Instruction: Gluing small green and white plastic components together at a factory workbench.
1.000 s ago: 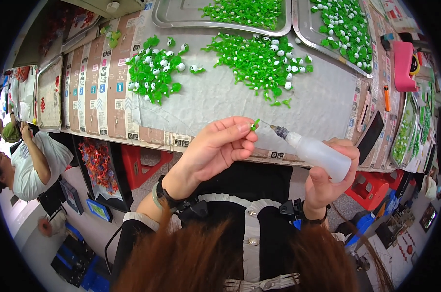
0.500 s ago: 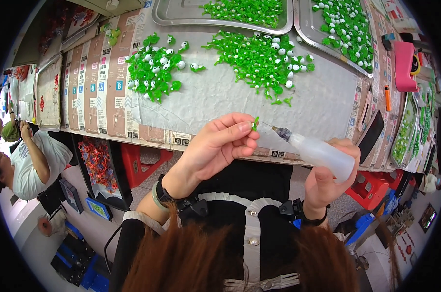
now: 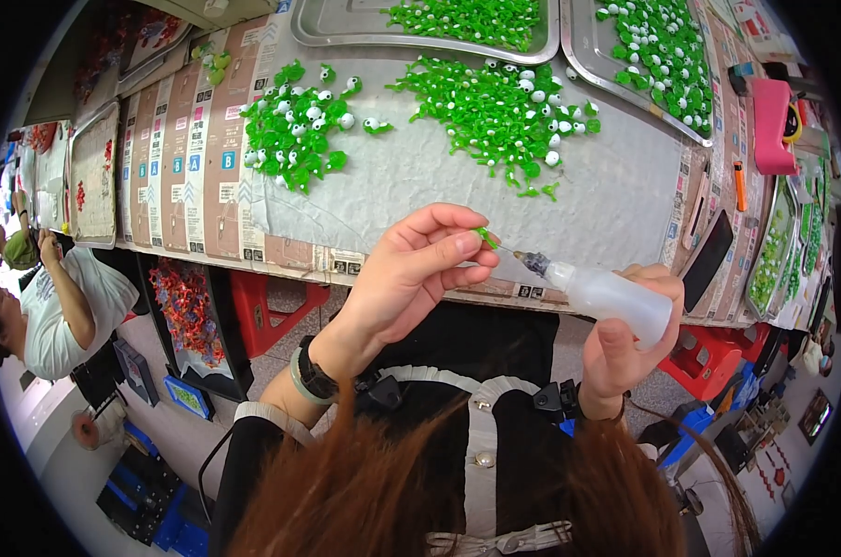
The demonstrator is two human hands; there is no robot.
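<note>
Between thumb and fingertips, my left hand [image 3: 418,265] pinches a small green plastic piece [image 3: 485,238] above the table's near edge. My right hand [image 3: 632,325] is wrapped round a translucent white squeeze bottle [image 3: 615,297], tilted so its dark-collared needle tip [image 3: 518,253] points up and left. The needle's end is at or very close to the green piece; whether they touch I cannot tell. Beyond my hands lie a pile of green pieces with white eyeball-like balls [image 3: 299,121] on the left and a larger pile of mostly green pieces [image 3: 485,116] in the middle.
Metal trays of green pieces stand at the back, one in the middle [image 3: 420,43] and one on the right [image 3: 643,110]. A dark flat phone-like slab [image 3: 707,255], an orange-handled tool [image 3: 740,187] and a pink holder [image 3: 771,125] lie rightward. Another person [image 3: 67,306] sits at far left.
The bottle has shifted slightly left and its needle has come up to the green piece. The green piece has tilted in my left fingers.
</note>
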